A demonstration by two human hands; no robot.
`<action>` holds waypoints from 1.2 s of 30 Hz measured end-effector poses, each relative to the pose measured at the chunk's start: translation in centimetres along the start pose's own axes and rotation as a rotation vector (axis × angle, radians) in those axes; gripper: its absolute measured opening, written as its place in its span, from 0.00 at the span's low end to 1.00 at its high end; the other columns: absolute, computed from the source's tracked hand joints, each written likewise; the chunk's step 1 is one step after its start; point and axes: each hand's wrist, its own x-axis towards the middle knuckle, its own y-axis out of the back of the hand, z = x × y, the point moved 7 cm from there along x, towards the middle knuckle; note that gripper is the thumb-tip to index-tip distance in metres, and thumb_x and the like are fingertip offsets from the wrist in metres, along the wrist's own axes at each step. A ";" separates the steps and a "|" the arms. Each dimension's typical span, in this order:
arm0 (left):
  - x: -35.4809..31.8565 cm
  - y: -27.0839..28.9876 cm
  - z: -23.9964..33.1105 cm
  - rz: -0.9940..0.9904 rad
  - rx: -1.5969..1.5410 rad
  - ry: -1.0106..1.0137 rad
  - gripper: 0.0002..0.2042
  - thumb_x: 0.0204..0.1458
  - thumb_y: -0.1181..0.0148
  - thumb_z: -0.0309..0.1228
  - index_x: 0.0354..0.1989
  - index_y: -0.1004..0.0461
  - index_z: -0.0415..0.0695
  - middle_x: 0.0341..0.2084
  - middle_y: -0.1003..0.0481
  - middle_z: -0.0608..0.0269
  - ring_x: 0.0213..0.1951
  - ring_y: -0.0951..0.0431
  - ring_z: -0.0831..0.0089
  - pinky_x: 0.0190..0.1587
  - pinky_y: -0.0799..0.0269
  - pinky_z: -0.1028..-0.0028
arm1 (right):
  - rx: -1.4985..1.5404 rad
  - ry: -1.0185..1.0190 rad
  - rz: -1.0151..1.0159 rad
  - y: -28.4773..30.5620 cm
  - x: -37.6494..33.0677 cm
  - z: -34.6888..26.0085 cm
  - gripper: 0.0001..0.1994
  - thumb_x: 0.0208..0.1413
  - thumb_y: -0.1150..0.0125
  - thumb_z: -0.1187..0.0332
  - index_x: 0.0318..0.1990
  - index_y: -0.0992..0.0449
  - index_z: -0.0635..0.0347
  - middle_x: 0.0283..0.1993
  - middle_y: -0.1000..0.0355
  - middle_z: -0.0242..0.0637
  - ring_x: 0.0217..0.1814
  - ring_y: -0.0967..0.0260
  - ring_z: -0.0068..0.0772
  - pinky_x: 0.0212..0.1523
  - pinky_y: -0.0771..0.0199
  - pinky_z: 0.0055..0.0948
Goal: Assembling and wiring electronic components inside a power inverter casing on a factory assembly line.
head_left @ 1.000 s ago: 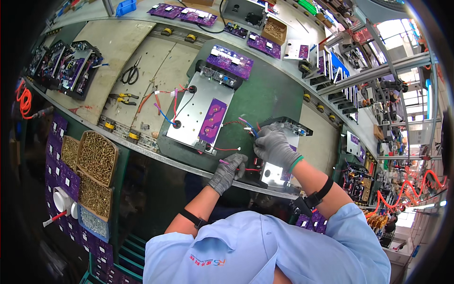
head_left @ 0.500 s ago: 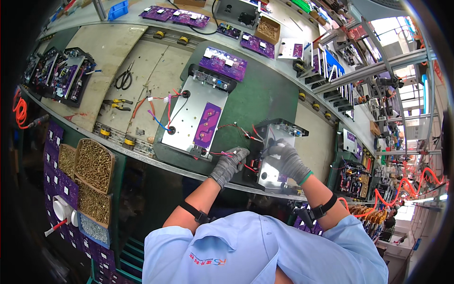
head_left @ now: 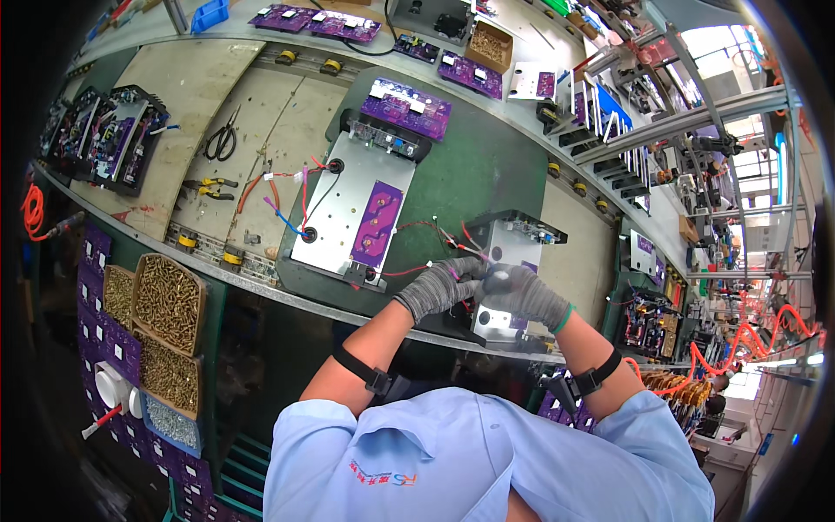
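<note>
Head view looks down on a green mat point(head_left: 487, 174) on the surface, where the left hand point(head_left: 439, 287) and the right hand point(head_left: 522, 291), both in grey knit gloves, meet close together over a small metal chassis point(head_left: 513, 252) at the near right edge of the mat. Both hands are curled as if pinching the thin wires point(head_left: 452, 237) that run to it, though the fingertips are too small to tell exactly what they grip. This chassis looks like stiff sheet metal, light enough to shift with one hand, best held by its bent edges; its purple circuit board and the red wires look delicate, so they would be taken near a connector rather than tugged mid-length. One larger metal plate point(head_left: 352, 209) with a purple board lies just left of it on the mat, trailing red and blue leads. Farther left lie one pair of scissors point(head_left: 219, 139) and one pair of yellow-handled pliers point(head_left: 209, 186). Three open trays of brass-coloured screws point(head_left: 165, 300) sit at the near left.
</note>
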 end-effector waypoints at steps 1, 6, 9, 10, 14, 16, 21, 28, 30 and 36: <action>0.0 0.1 -0.3 0.045 -0.003 -0.032 0.16 0.58 0.37 0.28 0.55 0.26 0.42 0.48 0.22 0.58 0.50 0.22 0.70 0.55 0.27 0.70 | -0.128 0.043 -0.067 -0.2 0.1 -0.5 0.10 0.54 0.29 0.71 0.42 0.19 0.65 0.38 0.21 0.33 0.41 0.26 0.22 0.46 0.24 0.28; -2.6 2.1 -4.0 0.403 0.198 -0.068 0.13 0.62 0.41 0.40 0.45 0.27 0.44 0.28 0.26 0.64 0.32 0.23 0.69 0.31 0.27 0.70 | -0.462 0.211 -0.102 -0.3 -0.1 -2.3 0.11 0.54 0.29 0.65 0.41 0.18 0.59 0.36 0.21 0.38 0.39 0.23 0.32 0.45 0.24 0.32; -5.1 -0.9 -10.1 0.489 -1.275 0.410 0.13 0.65 0.45 0.46 0.38 0.28 0.51 0.20 0.29 0.65 0.18 0.31 0.71 0.19 0.38 0.73 | -0.708 0.399 -0.201 -2.2 -0.4 -3.8 0.10 0.53 0.29 0.62 0.40 0.16 0.52 0.31 0.26 0.42 0.35 0.25 0.45 0.41 0.24 0.40; -5.5 -1.2 -10.3 0.491 -1.279 0.412 0.13 0.65 0.45 0.46 0.38 0.28 0.51 0.20 0.29 0.65 0.18 0.31 0.71 0.19 0.38 0.73 | -0.708 0.397 -0.205 -2.3 -0.1 -4.2 0.10 0.53 0.29 0.62 0.40 0.16 0.52 0.31 0.26 0.42 0.35 0.25 0.45 0.41 0.24 0.40; -7.6 -0.6 -8.1 0.506 -1.088 0.162 0.18 0.66 0.48 0.50 0.38 0.27 0.47 0.22 0.27 0.65 0.19 0.30 0.73 0.21 0.36 0.74 | -1.190 0.408 -0.030 -2.3 2.4 -6.4 0.10 0.55 0.34 0.57 0.36 0.16 0.52 0.34 0.24 0.38 0.40 0.24 0.45 0.43 0.26 0.44; -9.0 -0.6 -7.2 0.493 -0.691 0.262 0.19 0.66 0.49 0.51 0.39 0.26 0.46 0.24 0.27 0.63 0.18 0.31 0.72 0.22 0.35 0.74 | -1.336 0.451 0.003 -3.4 4.2 -7.3 0.09 0.55 0.36 0.60 0.36 0.16 0.53 0.35 0.23 0.35 0.40 0.23 0.43 0.44 0.27 0.43; -10.3 -2.2 -1.2 0.521 -0.233 -0.073 0.18 0.68 0.50 0.44 0.49 0.27 0.40 0.31 0.26 0.66 0.33 0.27 0.78 0.42 0.29 0.77 | -1.817 0.146 0.011 -4.7 9.6 -5.4 0.08 0.54 0.38 0.66 0.38 0.16 0.55 0.35 0.21 0.35 0.42 0.23 0.39 0.46 0.30 0.41; -9.2 -3.0 1.1 0.350 -0.130 -0.053 0.15 0.64 0.45 0.36 0.55 0.30 0.42 0.35 0.24 0.62 0.39 0.24 0.67 0.49 0.28 0.70 | -1.634 0.291 0.052 -5.6 7.9 -10.3 0.10 0.55 0.39 0.61 0.36 0.17 0.55 0.33 0.20 0.38 0.39 0.20 0.41 0.39 0.25 0.43; -8.2 -3.1 0.6 0.300 -0.229 -0.055 0.15 0.63 0.44 0.40 0.52 0.27 0.43 0.36 0.22 0.60 0.41 0.22 0.63 0.50 0.27 0.67 | -1.364 0.525 0.018 -6.6 3.6 -12.9 0.15 0.58 0.39 0.52 0.33 0.18 0.53 0.31 0.21 0.41 0.34 0.20 0.45 0.35 0.21 0.44; -4.6 -4.3 -0.4 0.168 1.197 -0.200 0.25 0.55 0.42 0.48 0.58 0.29 0.48 0.53 0.30 0.54 0.54 0.29 0.58 0.51 0.27 0.54 | -1.328 0.576 0.067 -8.2 -2.7 -12.7 0.14 0.56 0.38 0.52 0.39 0.21 0.51 0.30 0.27 0.35 0.35 0.23 0.40 0.34 0.25 0.40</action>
